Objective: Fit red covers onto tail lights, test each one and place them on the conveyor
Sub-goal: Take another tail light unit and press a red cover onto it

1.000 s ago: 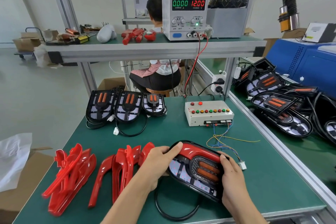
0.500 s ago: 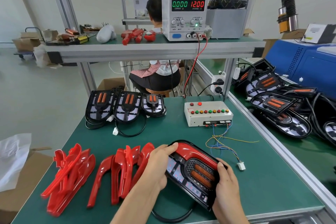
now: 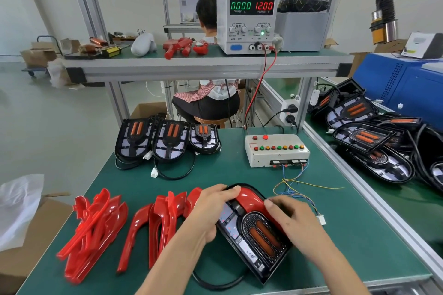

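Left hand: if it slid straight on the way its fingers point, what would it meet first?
The left hand points up-right across the red cover; past the tail light, probably the loose wires, though depth is unclear.

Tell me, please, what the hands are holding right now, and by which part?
Both hold the tail light: the left hand at its upper left edge, the right hand over its right side, on the red cover.

Bright, even, diffuse light with no single source in view — shadows under the fingers [image 3: 230, 193] are faint and soft. Glare streaks the glossy red covers [image 3: 96, 227] left of them. Beyond the fingers the frame uprights bow outward at the edges. Focus is mostly sharp; the right hand [image 3: 294, 225] is slightly smeared.
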`<state>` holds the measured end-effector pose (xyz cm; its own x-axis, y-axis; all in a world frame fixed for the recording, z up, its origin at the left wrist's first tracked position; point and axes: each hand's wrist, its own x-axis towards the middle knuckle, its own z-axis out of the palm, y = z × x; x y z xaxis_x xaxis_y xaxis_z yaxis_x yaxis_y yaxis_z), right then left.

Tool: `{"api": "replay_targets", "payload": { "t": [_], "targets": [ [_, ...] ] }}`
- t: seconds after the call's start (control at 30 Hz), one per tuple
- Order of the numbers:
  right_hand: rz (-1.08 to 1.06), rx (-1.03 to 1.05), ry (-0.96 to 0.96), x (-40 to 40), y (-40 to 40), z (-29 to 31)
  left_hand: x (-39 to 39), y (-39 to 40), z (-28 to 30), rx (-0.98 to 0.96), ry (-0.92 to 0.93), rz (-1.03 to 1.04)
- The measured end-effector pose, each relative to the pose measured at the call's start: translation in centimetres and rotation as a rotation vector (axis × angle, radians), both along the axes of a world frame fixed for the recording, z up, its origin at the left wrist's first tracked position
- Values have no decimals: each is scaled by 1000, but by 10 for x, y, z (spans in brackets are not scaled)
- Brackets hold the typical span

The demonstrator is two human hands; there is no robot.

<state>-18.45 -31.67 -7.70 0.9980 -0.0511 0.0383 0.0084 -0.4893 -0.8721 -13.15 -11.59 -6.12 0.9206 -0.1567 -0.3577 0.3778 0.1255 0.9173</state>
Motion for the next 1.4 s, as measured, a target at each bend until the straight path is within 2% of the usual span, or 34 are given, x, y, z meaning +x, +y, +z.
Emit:
{"api": "replay_targets", "payload": {
  "t": [0.07, 0.23, 0.43, 0.67, 0.83, 0.97, 1.07, 1.17, 1.27, 1.4],
  "targets": [
    [94, -109, -6, 16, 6, 18, -2, -5, 4, -7, -21, -58],
    [228, 4, 105, 38, 21, 27, -6, -6, 8, -3, -64, -77],
    [228, 40, 54, 38, 22, 20, -7, -6, 7, 15, -77, -69],
    [167, -119, -63, 37, 27, 15, -4, -8, 5, 2, -75, -91],
    [172, -48, -53, 36, 25, 13, -6, -1, 2, 42, -138, -197],
    [200, 68, 55, 33, 17, 13, -5, 4, 0, 17, -149, -241],
    [279, 89, 101, 21, -4, 10, -2, 11, 2, -12, -103, -224],
    [310, 151, 114, -2, -22, 0, 0, 19, 2, -123, -17, -199],
    [215, 259, 52, -18, -24, -12, 0, 17, -2, -205, 52, -164],
    [107, 277, -35, -27, -16, -19, -1, 11, -7, -225, 116, -127]
  ]
}}
